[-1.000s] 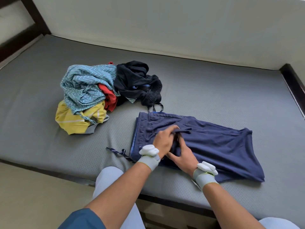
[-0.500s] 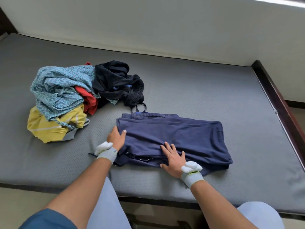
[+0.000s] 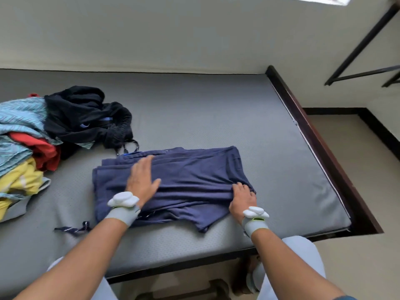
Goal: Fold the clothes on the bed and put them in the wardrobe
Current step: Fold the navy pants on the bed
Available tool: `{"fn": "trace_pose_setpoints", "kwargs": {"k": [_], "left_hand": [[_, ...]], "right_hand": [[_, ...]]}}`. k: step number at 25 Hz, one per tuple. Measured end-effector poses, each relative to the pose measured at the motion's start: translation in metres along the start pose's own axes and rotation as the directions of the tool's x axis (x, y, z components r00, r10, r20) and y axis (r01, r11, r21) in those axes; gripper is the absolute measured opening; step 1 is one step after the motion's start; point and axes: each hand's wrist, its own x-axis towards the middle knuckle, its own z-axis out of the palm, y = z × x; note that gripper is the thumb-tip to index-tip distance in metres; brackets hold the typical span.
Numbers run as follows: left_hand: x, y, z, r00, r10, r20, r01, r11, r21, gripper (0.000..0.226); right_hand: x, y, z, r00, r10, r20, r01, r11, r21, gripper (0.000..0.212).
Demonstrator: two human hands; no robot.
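Note:
Navy blue shorts lie folded lengthwise on the grey mattress, near its front edge. My left hand rests flat on the left half of the shorts with straight fingers. My right hand grips a bunched fold of fabric at the right end of the shorts, fingers curled into the cloth. A drawstring trails out from under the shorts at the left. An unfolded pile sits at the left: a black garment, a teal patterned one, a red one and a yellow one.
The dark wooden bed frame runs along the mattress's right side, with floor beyond it. A black metal frame stands against the wall at upper right. My knees are against the bed's front edge.
My left hand moved from the shorts' left edge onto their middle. My right hand slid right to the leg end and took hold of the fabric. The view swung right.

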Motion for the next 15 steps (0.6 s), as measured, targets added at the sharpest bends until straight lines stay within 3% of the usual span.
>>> {"fn": "trace_pose_setpoints", "kwargs": {"k": [2, 4, 7, 10, 12, 15], "left_hand": [[0.012, 0.056, 0.033, 0.967, 0.143, 0.208, -0.122, 0.986, -0.113, 0.075], [0.019, 0.114, 0.069, 0.892, 0.233, 0.388, -0.176, 0.968, -0.177, 0.074], [0.021, 0.170, 0.111, 0.794, 0.278, 0.540, -0.250, 0.960, -0.126, 0.070], [0.032, 0.194, 0.134, 0.797, 0.273, 0.538, -0.312, 0.950, -0.020, 0.061], [0.044, 0.201, 0.144, 0.800, 0.240, 0.550, -0.334, 0.940, 0.076, 0.058], [0.064, 0.209, 0.150, 0.785, 0.145, 0.602, -0.268, 0.956, 0.119, 0.055]], "right_hand": [[0.002, 0.025, -0.002, 0.988, 0.127, -0.084, -0.109, 0.976, 0.191, 0.056], [0.004, 0.052, 0.002, 0.960, 0.276, -0.057, -0.213, 0.844, 0.492, 0.052], [0.013, 0.079, 0.013, 0.974, 0.225, 0.033, -0.181, 0.679, 0.711, 0.053], [0.026, 0.081, 0.012, 0.990, 0.139, 0.020, -0.103, 0.619, 0.779, 0.037], [0.031, 0.076, 0.011, 0.992, 0.123, -0.038, -0.053, 0.655, 0.754, 0.021], [0.031, 0.080, 0.013, 0.996, 0.011, -0.090, 0.055, 0.717, 0.695, 0.018]]}}
